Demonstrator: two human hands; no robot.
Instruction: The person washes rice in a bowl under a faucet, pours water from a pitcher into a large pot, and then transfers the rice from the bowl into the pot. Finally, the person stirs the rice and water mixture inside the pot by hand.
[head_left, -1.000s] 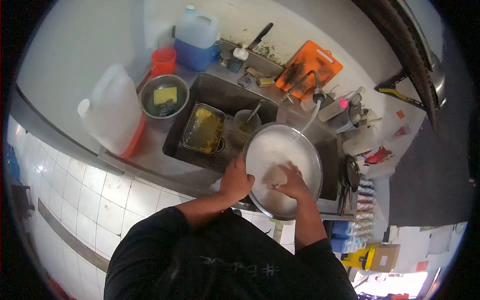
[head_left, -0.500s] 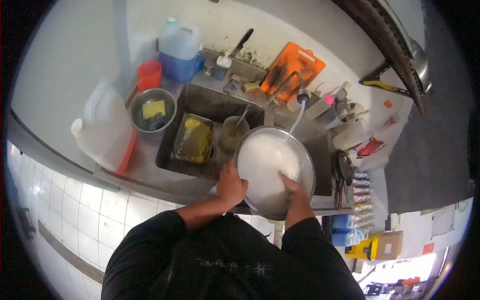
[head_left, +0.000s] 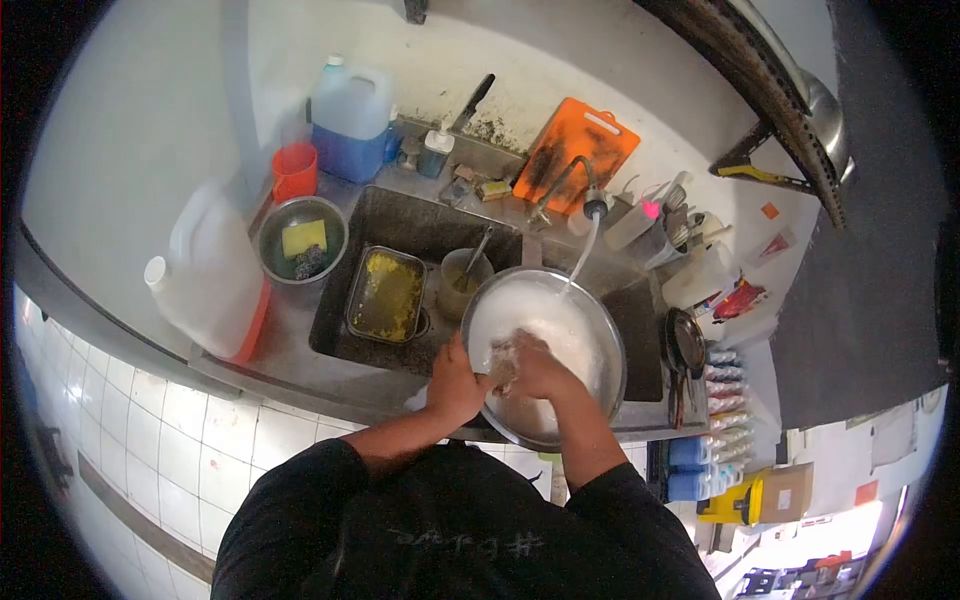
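A large round metal bowl (head_left: 612, 345) of cloudy white liquid is over the right part of the sink. Water (head_left: 586, 255) runs from the faucet (head_left: 594, 205) into it. My left hand (head_left: 457, 385) grips the bowl's near left rim. Inside the bowl is my right hand (head_left: 528, 366), its fingers curled and wet at the left side of the liquid; what they hold, if anything, is too unclear to name. Left of the bowl, a metal tray (head_left: 386, 295) with yellow residue and a container (head_left: 465, 285) with a utensil stand in the sink.
A small bowl (head_left: 281, 270) with a sponge and scourer, a red cup (head_left: 295, 172), a large jug (head_left: 212, 270) and a blue-liquid jug (head_left: 350, 125) stand on the left. An orange cutting board (head_left: 577, 150) leans behind the faucet. Pans (head_left: 685, 343) lie at right.
My right hand has moved left across the bowl, and its fingers have curled. My left hand stays at the rim. The view has shifted slightly.
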